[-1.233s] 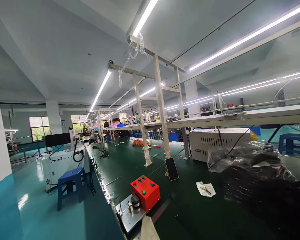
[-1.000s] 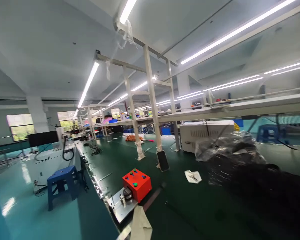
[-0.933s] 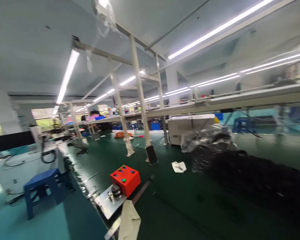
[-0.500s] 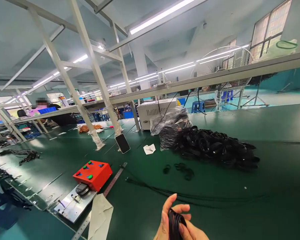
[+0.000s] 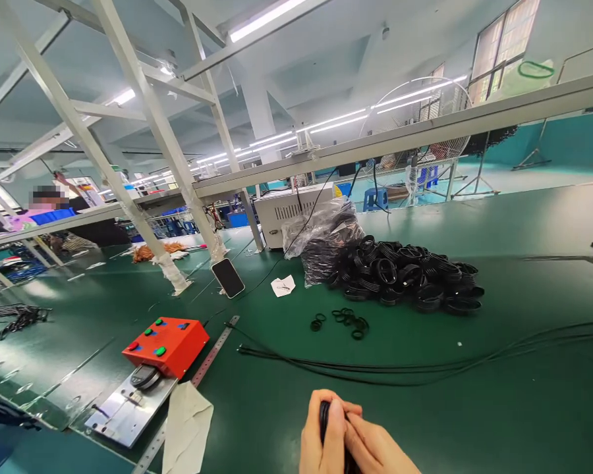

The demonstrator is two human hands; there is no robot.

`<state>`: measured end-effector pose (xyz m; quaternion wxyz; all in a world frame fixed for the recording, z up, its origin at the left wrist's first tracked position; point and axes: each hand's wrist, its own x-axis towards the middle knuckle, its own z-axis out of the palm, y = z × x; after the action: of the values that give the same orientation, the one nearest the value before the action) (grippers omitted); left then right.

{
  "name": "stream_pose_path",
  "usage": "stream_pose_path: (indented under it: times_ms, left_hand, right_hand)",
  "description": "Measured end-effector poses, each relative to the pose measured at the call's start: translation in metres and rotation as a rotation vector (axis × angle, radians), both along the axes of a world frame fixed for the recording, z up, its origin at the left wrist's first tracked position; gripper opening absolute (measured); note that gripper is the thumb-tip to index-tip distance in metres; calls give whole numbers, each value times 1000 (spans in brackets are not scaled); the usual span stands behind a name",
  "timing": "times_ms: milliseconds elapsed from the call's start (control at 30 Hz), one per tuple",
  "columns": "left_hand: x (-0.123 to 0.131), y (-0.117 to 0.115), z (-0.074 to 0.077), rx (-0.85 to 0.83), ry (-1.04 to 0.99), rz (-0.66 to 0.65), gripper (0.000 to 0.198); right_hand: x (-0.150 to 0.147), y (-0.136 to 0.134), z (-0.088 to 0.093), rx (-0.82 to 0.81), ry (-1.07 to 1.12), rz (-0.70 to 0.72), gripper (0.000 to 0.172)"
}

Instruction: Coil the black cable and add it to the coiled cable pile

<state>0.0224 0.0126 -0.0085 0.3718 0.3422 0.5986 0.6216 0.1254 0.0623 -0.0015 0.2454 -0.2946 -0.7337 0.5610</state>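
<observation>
the left hand [image 5: 319,431] is wrapped closed around a small looped coil of thin black cable [image 5: 324,421], held low in view over the dark green tabletop [image 5: 257,408]. the right hand [image 5: 375,447] has its fingers bunched tight on the same coil — their tips are partly hidden. beyond them, long thin black cables [image 5: 277,357] run across the tabletop, with small black rings [image 5: 346,317] farther back, near a heaped pile of black coils [image 5: 410,273]. a red box with coloured buttons [image 5: 170,345] sits to the left.
</observation>
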Motion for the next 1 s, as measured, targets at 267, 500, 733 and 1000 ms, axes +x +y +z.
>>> stream_pose_path:
  times_ms: [267,500,733,1000]
  left_hand:
    - [-10,4,9,-50,-114,75,52]
    - [-4,-1,-1,-64,151,10,47]
    - [0,-1,0,-21,220,-55,46]
    - [-12,-4,-13,-93,263,-311,93]
  right_hand:
    - [16,14,5,217,-299,-21,42]
    - [5,5,10,215,-267,62,45]
    - [6,0,15,312,-328,38,39]
    - [16,16,5,852,-263,-117,39]
